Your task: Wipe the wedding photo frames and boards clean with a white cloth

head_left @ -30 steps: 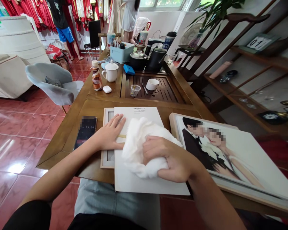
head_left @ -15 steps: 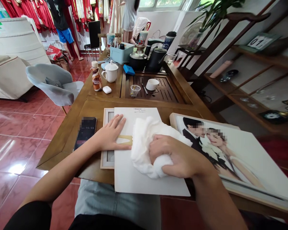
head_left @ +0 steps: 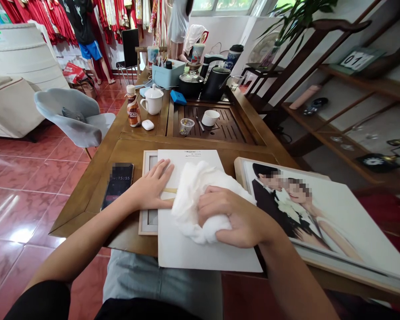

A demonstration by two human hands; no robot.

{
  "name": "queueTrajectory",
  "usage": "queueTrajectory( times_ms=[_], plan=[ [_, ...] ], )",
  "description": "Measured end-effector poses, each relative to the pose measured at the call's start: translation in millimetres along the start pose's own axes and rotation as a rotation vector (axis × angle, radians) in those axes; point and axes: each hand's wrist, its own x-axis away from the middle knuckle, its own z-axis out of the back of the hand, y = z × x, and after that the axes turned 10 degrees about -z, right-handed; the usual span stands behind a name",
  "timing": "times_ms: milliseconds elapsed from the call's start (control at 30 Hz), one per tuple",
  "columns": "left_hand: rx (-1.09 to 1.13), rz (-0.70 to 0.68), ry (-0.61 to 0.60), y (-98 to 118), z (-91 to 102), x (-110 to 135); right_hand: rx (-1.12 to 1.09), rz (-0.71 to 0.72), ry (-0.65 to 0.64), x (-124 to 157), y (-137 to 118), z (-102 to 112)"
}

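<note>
My left hand (head_left: pixel 152 186) lies spread on the left part of a white board (head_left: pixel 206 258), its fingers apart. Bunched white cloth (head_left: pixel 190 204) is gripped in my right hand (head_left: pixel 231 215), which presses it against the board's middle. Between my left hand and the cloth, a bit of a yellowish printed shape (head_left: pixel 169 190) shows on the board; the cloth covers the rest. Under the board's left side, a pale wooden frame (head_left: pixel 142 222) sticks out. Small printed lines run along the board's top edge.
A phone (head_left: pixel 118 184) lies left of the frame. To the right rests a framed wedding photo (head_left: pixel 340 200). Farther back are a drink bottle (head_left: pixel 133 109), a lidded white mug (head_left: pixel 153 100), a small plastic cup (head_left: pixel 186 127) and a white bowl (head_left: pixel 210 118) on the tea tray (head_left: pixel 233 129).
My right hand has slid the cloth a little to the left across the board, hiding more of the yellowish shape. My left hand stays in place.
</note>
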Motion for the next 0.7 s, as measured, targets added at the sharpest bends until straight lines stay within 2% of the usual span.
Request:
queueTrajectory(
  times_ms=[167,333,400,533,700],
  plan=[
    [-0.007,-0.019,-0.013,-4,-2.3,0,0.044,0.033,0.103,-7,-1,-11],
    [0.003,-0.010,0.012,-2,0.4,1,-0.008,-0.034,0.013,2,3,2],
    [-0.002,-0.002,0.002,-1,1.3,1,0.004,-0.037,0.027,6,4,6],
    [-0.023,0.002,-0.048,-1,1.5,0,0.172,0.010,0.218,5,6,4],
    [0.013,0.021,0.011,4,2.7,-1,0.450,0.068,0.635,-3,19,-3]
  ],
)
